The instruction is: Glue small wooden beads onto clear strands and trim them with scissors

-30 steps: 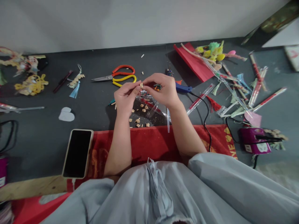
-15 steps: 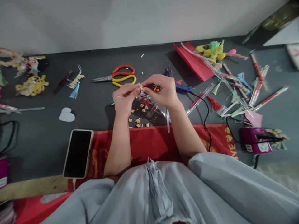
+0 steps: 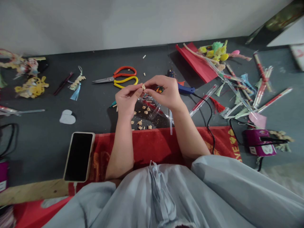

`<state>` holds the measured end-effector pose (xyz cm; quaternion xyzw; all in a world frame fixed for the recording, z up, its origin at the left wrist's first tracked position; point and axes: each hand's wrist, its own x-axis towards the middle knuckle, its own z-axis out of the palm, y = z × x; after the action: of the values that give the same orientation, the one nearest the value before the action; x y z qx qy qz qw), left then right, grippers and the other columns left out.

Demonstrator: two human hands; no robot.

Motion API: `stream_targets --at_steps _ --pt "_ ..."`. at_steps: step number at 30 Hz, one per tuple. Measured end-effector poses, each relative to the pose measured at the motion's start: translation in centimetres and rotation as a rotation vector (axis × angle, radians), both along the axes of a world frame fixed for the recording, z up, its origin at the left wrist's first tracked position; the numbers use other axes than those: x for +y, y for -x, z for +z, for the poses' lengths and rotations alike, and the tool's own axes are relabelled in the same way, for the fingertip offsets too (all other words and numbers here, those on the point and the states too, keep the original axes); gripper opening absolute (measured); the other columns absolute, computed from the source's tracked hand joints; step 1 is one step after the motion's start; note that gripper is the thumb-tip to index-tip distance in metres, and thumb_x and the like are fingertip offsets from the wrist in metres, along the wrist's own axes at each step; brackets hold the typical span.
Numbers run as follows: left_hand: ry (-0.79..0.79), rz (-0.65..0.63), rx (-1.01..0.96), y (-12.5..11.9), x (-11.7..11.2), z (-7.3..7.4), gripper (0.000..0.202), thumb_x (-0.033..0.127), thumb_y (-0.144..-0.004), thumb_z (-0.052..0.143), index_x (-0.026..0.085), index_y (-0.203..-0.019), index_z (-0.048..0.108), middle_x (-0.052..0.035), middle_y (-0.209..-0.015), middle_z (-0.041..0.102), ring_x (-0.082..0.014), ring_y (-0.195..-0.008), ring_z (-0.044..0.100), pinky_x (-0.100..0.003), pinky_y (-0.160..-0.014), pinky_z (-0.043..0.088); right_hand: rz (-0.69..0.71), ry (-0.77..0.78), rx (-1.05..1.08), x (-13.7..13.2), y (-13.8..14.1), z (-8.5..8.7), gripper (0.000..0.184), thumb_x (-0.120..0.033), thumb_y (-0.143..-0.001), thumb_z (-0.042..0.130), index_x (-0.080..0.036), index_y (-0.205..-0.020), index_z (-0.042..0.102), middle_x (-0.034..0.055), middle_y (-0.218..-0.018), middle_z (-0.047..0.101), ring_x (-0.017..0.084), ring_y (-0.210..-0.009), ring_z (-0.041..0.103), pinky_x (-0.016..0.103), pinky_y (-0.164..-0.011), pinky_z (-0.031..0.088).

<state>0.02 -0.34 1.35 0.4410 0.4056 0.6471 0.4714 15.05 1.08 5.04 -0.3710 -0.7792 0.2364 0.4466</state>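
Between the fingertips of 2 hands, above the tabletop (image 3: 99,110), sits a small pale piece (image 3: 143,87), grasped by the grip of the left hand (image 3: 126,103) from its left and the right hand (image 3: 166,91) from its right. Neither hand is nearer, since both touch it; its long axis is too small to make out. Loose pale bits (image 3: 140,123) lie bodyward.

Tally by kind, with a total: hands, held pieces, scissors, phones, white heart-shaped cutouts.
Hands: 2 (left hand, right hand)
Held pieces: 1 (pale piece)
Scissors: 1 pair (scissors)
Phones: 1 (phone)
White heart-shaped cutouts: 1 (white cutout)
Total: 6
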Motion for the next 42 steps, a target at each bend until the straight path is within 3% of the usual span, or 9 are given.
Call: stream_targets --at_steps 15,26,32,42 --pt "-0.141 -0.023 0.059 0.10 -0.19 0.19 0.010 0.034 -0.067 0.080 0.030 -0.076 0.076 0.0032 -0.074 0.071 -0.0081 -0.067 0.065 -0.021 -0.062 0.055 0.009 0.015 0.022 -0.04 -0.07 0.19 0.015 -0.031 -0.083 0.062 -0.018 -0.080 0.068 0.0013 -0.075 0.069 0.011 -0.071 0.062 0.027 -0.067 0.050" --pt "-0.064 -0.024 0.094 0.17 -0.14 -0.14 0.020 0.042 -0.075 0.072 0.031 -0.090 0.076 0.0008 -0.087 0.072 -0.0121 -0.082 0.067 -0.026 -0.073 0.055 -0.021 0.008 0.011 0.00 -0.06 0.06 0.013 -0.030 -0.084 0.058 -0.019 -0.087 0.063 0.0003 -0.078 0.065 0.010 -0.070 0.058 0.027 -0.066 0.049" --pt "0.081 -0.080 0.012 0.23 0.04 -0.23 0.028 0.049 -0.067 0.076 0.028 -0.087 0.076 0.0004 -0.083 0.074 -0.0088 -0.068 0.064 -0.022 -0.064 0.053 -0.039 -0.022 -0.021 -0.10 -0.20 0.20 0.005 -0.019 -0.078 0.058 -0.019 -0.082 0.061 -0.0001 -0.075 0.063 0.010 -0.068 0.057 0.026 -0.064 0.048" --pt "0.225 -0.183 -0.066 0.35 0.11 0.24 0.037 0.051 -0.058 0.081 0.019 -0.070 0.070 0.0027 -0.062 0.065 -0.0042 -0.057 0.057 -0.017 -0.058 0.048 0.037 -0.070 -0.091 0.13 -0.60 0.04 0.009 -0.018 -0.078 0.057 -0.019 -0.086 0.061 0.0006 -0.077 0.060 0.011 -0.072 0.054 0.027 -0.067 0.045"
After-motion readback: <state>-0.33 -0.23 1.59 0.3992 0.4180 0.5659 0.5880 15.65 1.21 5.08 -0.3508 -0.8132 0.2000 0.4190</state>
